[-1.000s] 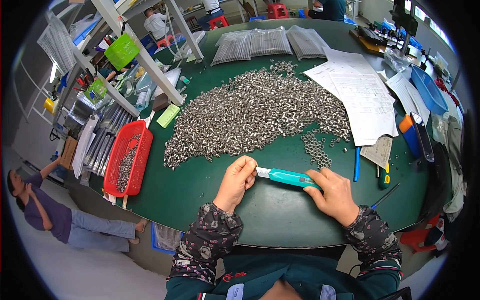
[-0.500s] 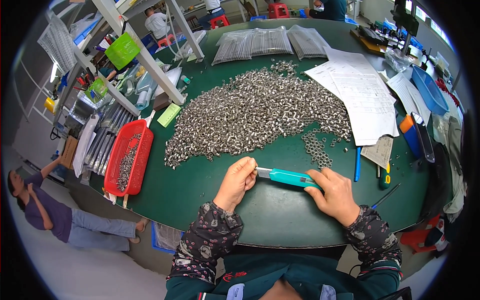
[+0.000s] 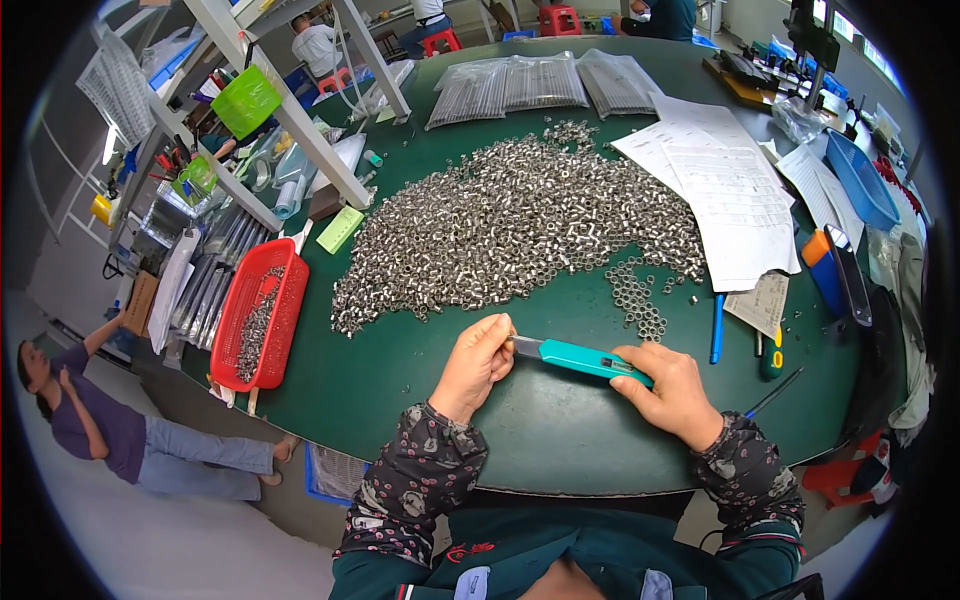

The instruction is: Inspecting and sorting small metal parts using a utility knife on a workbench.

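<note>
A wide heap of small silver metal parts (image 3: 520, 225) lay on the green tabletop (image 3: 560, 430) just beyond both hands, with a smaller cluster of rings (image 3: 640, 300) ahead of the right hand. Nothing stood between the hands and the heap. Far to the left of the left hand sat a red tray (image 3: 262, 312) with more parts in it, at the tabletop edge, and beyond it a white rack (image 3: 300, 120) with a green bin (image 3: 245, 100). Beyond the right hand lay sheets of paper (image 3: 725, 195); just to its right were a blue pen (image 3: 717, 327) and a green-handled screwdriver (image 3: 771, 358). Farther right stood a blue tray (image 3: 860, 180) and an orange and blue box (image 3: 825, 265). Clear bags of parts (image 3: 540, 85) lay at the far side, past the heap. A person in a purple top (image 3: 90, 425) stood on the floor well off to the left.

The left hand (image 3: 478, 362) was curled, its fingertips (image 3: 505, 335) pinched at the metal tip of a teal tool (image 3: 580, 357); whether a small part sat between them could not be told. The right hand (image 3: 672, 392) was closed around the tool's other end, thumb on top. The tool lay nearly level between the two hands, just above the tabletop, close to the person
</note>
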### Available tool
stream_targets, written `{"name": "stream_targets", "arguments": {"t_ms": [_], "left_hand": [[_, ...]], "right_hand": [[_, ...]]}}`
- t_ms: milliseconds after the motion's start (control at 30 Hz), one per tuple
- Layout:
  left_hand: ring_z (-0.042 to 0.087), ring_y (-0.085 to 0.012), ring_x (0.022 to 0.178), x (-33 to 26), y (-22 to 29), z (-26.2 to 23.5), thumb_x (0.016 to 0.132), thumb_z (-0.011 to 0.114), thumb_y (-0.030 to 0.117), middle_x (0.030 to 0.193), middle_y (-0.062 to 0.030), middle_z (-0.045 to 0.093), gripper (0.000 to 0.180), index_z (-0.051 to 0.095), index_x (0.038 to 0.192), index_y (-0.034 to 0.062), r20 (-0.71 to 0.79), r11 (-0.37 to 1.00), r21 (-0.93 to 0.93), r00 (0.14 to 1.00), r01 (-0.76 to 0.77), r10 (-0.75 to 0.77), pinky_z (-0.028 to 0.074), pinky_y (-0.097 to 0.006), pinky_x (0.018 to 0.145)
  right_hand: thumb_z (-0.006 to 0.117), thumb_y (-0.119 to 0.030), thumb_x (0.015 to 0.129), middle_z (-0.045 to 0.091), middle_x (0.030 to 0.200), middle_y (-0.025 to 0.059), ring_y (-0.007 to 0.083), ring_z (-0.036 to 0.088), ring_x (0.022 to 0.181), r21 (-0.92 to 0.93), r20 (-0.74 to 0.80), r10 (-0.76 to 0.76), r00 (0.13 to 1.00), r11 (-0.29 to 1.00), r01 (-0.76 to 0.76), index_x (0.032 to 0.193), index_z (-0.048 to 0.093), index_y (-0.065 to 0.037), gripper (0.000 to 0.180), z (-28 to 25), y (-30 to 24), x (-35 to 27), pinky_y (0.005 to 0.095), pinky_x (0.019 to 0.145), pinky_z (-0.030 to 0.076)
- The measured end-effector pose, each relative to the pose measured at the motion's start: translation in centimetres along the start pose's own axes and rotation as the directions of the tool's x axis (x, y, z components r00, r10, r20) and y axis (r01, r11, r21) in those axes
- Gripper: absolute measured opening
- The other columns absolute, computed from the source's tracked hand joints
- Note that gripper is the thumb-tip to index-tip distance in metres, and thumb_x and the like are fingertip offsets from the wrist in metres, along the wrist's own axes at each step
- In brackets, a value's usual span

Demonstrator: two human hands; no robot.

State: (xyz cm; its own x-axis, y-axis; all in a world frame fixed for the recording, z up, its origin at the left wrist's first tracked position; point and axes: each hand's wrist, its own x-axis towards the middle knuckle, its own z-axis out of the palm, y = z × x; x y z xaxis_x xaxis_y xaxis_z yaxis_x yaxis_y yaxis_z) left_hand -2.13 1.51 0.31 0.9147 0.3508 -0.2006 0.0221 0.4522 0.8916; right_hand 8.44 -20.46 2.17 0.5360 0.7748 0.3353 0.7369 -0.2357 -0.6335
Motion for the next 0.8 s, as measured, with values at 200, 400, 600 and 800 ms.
{"name": "stream_targets", "arguments": {"t_ms": [200,400,600,800], "left_hand": [[0.027,-0.0014,0.042,-0.1,0.0,0.1,0.090,0.042,0.025,0.055,0.0030,0.040,0.030,0.046,0.068,0.0051,0.021,0.998,0.053,1.000,-0.024,0.023,0.023,-0.016,0.036],[0.023,-0.0015,0.043,-0.3,0.3,0.2,0.089,0.044,0.023,0.054,0.0047,0.034,0.030,0.043,0.064,0.0063,-0.006,0.994,0.105,1.000,0.025,-0.025,0.020,-0.016,0.036],[0.025,-0.0012,0.041,-0.4,0.6,0.1,0.089,0.044,0.025,0.052,0.0062,0.033,0.031,0.042,0.063,0.0087,0.038,0.994,0.067,0.995,0.091,-0.094,0.019,-0.016,0.035],[0.026,-0.0009,0.041,-0.6,0.8,-0.1,0.088,0.045,0.022,0.052,0.0066,0.033,0.029,0.042,0.063,0.0093,0.043,0.978,0.038,0.978,0.204,-0.206,0.019,-0.016,0.035]], "right_hand": [[0.057,-0.027,0.076,0.057,0.071,0.0114,0.0298,0.056,0.064,0.196,0.093,0.035,0.995,0.979,-0.052,0.093,0.061,-0.007,0.026,0.3,0.8,-0.1,0.0377,0.058,0.043],[0.057,-0.027,0.076,0.057,0.071,0.0111,0.0296,0.056,0.065,0.082,0.128,0.080,0.989,0.992,-0.091,0.093,0.061,-0.007,0.027,-0.1,0.3,0.0,0.0377,0.057,0.043],[0.059,-0.026,0.074,0.051,0.067,0.0088,0.0269,0.053,0.059,-0.072,0.062,0.017,0.998,0.997,-0.012,0.093,0.060,-0.008,0.026,-0.5,-0.5,0.0,0.0364,0.052,0.041],[0.063,-0.021,0.070,0.047,0.065,0.0069,0.0235,0.052,0.057,-0.205,-0.011,-0.130,0.991,0.971,0.125,0.092,0.058,-0.009,0.026,-0.7,-0.6,0.3,0.0342,0.049,0.040]]}}
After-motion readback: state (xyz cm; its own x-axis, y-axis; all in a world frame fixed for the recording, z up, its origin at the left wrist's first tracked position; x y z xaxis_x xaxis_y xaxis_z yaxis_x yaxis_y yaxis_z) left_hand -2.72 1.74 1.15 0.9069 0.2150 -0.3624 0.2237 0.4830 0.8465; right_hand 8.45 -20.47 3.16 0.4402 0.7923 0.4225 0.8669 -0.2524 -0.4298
